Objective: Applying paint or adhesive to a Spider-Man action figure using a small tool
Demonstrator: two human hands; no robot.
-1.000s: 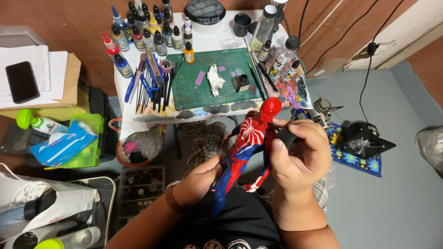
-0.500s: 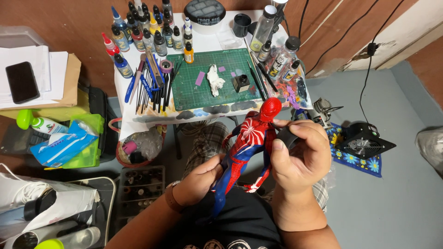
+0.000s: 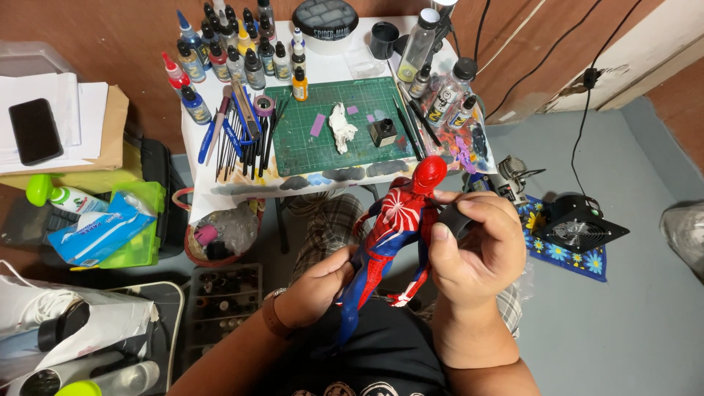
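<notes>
A red and blue action figure is held upright over my lap, its red head toward the small table. My left hand grips the figure's blue legs from the left. My right hand wraps around the figure's upper arm and shoulder and also pinches a small black ring-shaped piece between thumb and fingers. The figure's far arm is partly hidden behind my right hand.
A white table carries a green cutting mat, several paint bottles, brushes and pens, a white crumpled wad and a black cube. A black fan sits on the grey floor at right. Clutter and a phone lie at left.
</notes>
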